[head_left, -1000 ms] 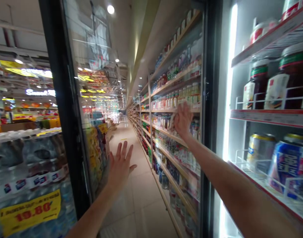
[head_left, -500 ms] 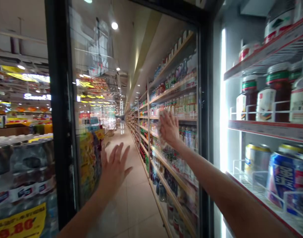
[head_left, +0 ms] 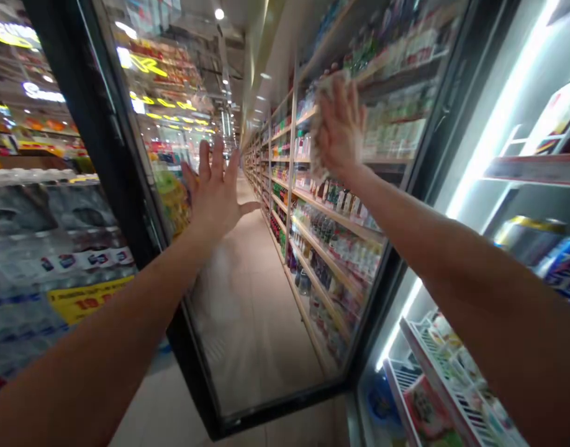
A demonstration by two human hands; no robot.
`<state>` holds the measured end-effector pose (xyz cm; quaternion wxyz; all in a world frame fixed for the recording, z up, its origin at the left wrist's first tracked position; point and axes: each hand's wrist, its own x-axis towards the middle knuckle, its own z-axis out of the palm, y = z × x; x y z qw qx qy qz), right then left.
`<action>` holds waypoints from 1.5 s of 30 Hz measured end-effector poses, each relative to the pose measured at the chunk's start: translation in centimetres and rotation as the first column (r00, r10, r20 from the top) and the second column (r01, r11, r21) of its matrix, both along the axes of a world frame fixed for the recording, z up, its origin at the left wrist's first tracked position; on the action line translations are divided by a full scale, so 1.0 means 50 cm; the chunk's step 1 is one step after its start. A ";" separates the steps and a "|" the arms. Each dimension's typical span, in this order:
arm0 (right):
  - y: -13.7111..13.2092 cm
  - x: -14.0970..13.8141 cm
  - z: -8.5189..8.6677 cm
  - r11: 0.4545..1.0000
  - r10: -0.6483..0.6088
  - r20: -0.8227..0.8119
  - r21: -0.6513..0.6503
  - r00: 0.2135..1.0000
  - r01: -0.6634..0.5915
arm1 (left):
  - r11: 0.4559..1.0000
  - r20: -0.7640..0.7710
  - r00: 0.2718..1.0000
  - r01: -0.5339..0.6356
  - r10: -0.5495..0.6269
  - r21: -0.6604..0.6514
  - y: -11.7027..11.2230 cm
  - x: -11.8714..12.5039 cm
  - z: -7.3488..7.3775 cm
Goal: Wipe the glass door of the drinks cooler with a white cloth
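Observation:
A glass door in a black frame stands open in front of me, with the store aisle showing through it. My right hand lies spread over a pale cloth, pressing it flat against the upper right of the pane. Much of the cloth is hidden under my palm and fingers. My left hand is stretched out with fingers apart at the left part of the glass and holds nothing. Whether it touches the pane I cannot tell.
To the right is a lit cooler with wire-fronted shelves and a blue can. Packs of bottles with a yellow price sign stand at left, beyond the black door frame. Long drink shelves appear through the glass.
My view has tilted down and rolled, so the door's lower edge now shows. Both hands sit higher in the picture; the right one has slid the cloth upward on the glass.

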<state>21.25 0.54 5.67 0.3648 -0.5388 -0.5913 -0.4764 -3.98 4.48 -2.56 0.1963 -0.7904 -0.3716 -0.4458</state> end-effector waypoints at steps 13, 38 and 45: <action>0.020 0.040 0.000 0.986 -0.008 -0.138 0.165 0.990 0.031 | 0.994 -0.067 0.994 -0.093 0.089 -0.062 0.005 0.006 0.004; -0.023 -0.039 -0.068 0.956 0.266 0.229 -0.187 0.936 -0.226 | 0.959 -0.047 0.977 0.214 -0.209 0.185 -0.049 0.163 0.032; -0.035 0.072 -0.102 1.000 0.029 0.228 -0.012 0.973 -0.027 | 0.938 -0.108 0.994 0.046 -0.009 0.343 -0.006 0.162 0.117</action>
